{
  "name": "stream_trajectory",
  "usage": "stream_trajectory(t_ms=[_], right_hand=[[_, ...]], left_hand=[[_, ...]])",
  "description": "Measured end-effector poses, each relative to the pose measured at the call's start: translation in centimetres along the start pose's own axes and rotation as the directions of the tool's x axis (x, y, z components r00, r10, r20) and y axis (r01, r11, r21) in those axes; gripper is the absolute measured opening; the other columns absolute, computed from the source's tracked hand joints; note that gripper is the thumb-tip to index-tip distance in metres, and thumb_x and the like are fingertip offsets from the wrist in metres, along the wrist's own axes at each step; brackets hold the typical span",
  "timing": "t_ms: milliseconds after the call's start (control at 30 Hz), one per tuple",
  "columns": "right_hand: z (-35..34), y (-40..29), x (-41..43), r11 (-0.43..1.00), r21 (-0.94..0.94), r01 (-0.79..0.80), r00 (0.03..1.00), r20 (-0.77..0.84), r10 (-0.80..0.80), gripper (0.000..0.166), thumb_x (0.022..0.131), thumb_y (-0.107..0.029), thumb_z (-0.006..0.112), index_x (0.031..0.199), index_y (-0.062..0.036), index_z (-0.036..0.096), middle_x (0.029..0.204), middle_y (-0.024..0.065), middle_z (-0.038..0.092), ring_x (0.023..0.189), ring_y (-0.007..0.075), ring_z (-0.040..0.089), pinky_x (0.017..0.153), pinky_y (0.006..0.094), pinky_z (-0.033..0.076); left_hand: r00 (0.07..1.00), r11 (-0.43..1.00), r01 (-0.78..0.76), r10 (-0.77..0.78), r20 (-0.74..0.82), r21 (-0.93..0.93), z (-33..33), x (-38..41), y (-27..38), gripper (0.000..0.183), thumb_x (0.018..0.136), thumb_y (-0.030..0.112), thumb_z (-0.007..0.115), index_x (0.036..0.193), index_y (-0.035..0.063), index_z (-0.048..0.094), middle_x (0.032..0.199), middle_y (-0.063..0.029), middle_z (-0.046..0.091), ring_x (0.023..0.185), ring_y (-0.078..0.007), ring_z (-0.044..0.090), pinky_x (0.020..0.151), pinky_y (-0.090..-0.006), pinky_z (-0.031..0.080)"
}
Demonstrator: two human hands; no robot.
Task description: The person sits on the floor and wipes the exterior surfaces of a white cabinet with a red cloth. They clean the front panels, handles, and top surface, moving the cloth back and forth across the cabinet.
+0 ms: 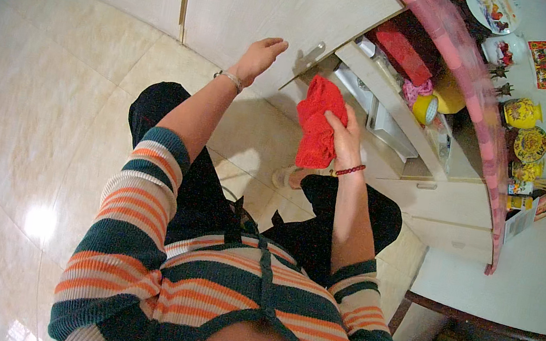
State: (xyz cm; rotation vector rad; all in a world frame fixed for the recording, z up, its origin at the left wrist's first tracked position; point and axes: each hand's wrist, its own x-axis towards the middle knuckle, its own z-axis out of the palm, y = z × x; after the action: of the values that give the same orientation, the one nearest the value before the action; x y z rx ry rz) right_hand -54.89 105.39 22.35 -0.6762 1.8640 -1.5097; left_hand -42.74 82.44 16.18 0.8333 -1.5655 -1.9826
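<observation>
My right hand grips a folded red cloth by its near right side, the thumb lying on top. A beaded bracelet rings that wrist. My left hand is held out flat and empty, beside a pale wooden cabinet door with a metal handle. Past the cloth, the cabinet's inside is exposed. On its upper level are a red box, a pink bundle and a yellow roll of tape. Below the pale divider sits a white box.
A pink-edged countertop curves above the cabinet, with yellow vases and decorated plates on it. Closed drawers continue to the right. Tiled floor spreads to the left. A dark-framed piece of furniture stands lower right.
</observation>
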Motion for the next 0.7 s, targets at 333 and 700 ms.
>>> stream_trajectory(t_ms=[333,700], right_hand=[[0.4,3.1,2.7,0.980,0.190,-0.060,0.998,-0.011,0.063,0.051,0.092,-0.011,0.063,0.140,-0.0114,0.047,0.132,0.0086,0.057,0.117,0.0201,0.056,0.098,0.0342,0.045],[1.5,-2.3,8.8,0.198,-0.884,0.423,0.716,0.193,-0.670,0.057,0.078,-0.011,0.069,0.131,-0.0278,0.057,0.127,0.0085,0.050,0.115,0.0342,0.050,0.095,0.0447,0.046]], left_hand=[[0.918,0.957,0.287,-0.263,0.297,-0.039,3.3,0.7,-3.2,0.069,0.092,0.062,0.049,0.143,0.0163,0.045,0.138,-0.0095,0.052,0.120,-0.0265,0.051,0.095,-0.0486,0.042],[0.968,0.992,0.109,-0.090,0.235,-0.068,5.1,0.8,0.9,0.070,0.095,0.048,0.057,0.153,0.0190,0.030,0.141,-0.0072,0.048,0.124,-0.0250,0.050,0.098,-0.0436,0.044]])
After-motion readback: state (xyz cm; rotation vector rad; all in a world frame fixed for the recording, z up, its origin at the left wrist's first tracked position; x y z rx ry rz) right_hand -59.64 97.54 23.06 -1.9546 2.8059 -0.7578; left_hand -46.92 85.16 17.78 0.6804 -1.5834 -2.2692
